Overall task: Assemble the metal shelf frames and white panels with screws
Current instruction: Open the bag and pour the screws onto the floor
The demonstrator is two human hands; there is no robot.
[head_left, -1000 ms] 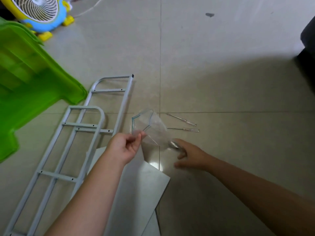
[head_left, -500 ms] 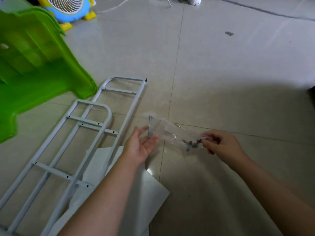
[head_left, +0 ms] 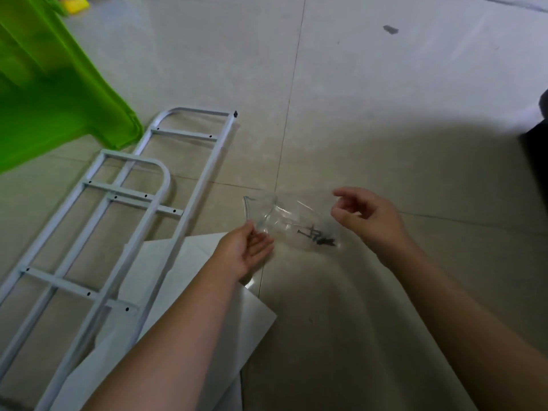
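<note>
Clear crumpled bag (head_left: pixel 284 216), dark screws (head_left: pixel 318 238) bunched at bottom corner.

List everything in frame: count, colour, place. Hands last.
metal shelf frames: two, white, overlapping on the floor, left
white panels: at least one, white, under the frames' near ends, bottom centre
clear plastic bag: one, transparent, between the hands
screws: several, dark, inside the bag
green plastic object: one, bright green, top left, cut off
yellow item: one, yellow, top edge, mostly out of frame
dark object: one, black, right edge, cut off
floor: beige tiles
left hand: palm up, pinching the bag's left edge
right hand: fingers loosely curled at the bag's right end, contact unclear
</note>
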